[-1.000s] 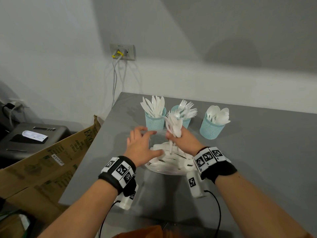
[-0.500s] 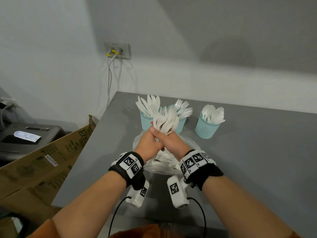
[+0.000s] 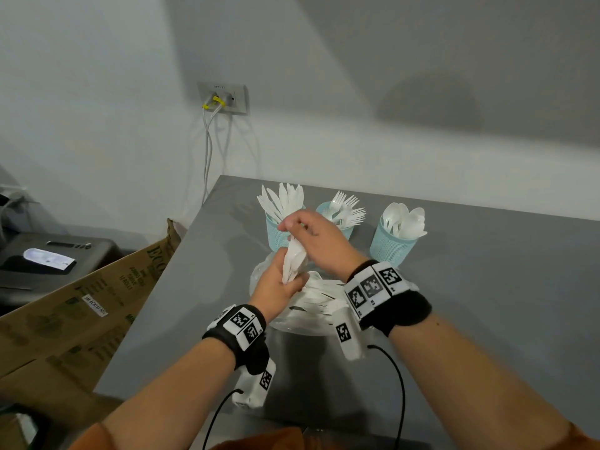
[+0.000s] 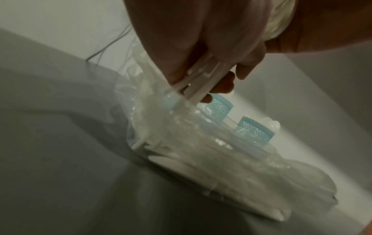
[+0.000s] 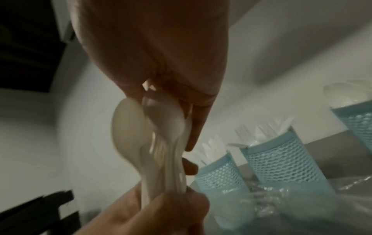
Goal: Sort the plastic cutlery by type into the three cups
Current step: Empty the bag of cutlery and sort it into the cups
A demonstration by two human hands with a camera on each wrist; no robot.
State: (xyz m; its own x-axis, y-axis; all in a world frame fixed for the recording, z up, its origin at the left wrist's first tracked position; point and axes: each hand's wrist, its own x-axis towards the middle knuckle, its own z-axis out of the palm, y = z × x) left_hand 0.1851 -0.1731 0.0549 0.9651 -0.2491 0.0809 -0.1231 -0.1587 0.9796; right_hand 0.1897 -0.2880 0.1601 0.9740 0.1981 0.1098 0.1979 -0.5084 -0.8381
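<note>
A bundle of white plastic spoons [image 3: 294, 259] stands upright over the clear bag of cutlery [image 3: 316, 302]. My left hand [image 3: 287, 282] grips the handles from below [image 4: 201, 85]. My right hand [image 3: 289, 233] comes over the top and pinches the spoon bowls [image 5: 138, 132] between thumb and fingers. Behind stand three teal mesh cups: the left cup [image 3: 276, 233] holds knives, the middle cup [image 3: 346, 230] forks, the right cup [image 3: 389, 246] spoons. In the right wrist view the knife cup [image 5: 219, 174] and fork cup [image 5: 281, 162] sit just right of the bundle.
The grey table [image 3: 487, 303] has its left edge close by, with a cardboard box [image 3: 81, 306] and a black device [image 3: 48, 258] beyond it. A wall socket with cables [image 3: 222, 99] is behind the table. Bare tabletop lies to the right.
My left hand came up and took the bundle's handles. My right hand slid from the handles to the top of the spoons. The bundle now sits lower, in front of the knife cup.
</note>
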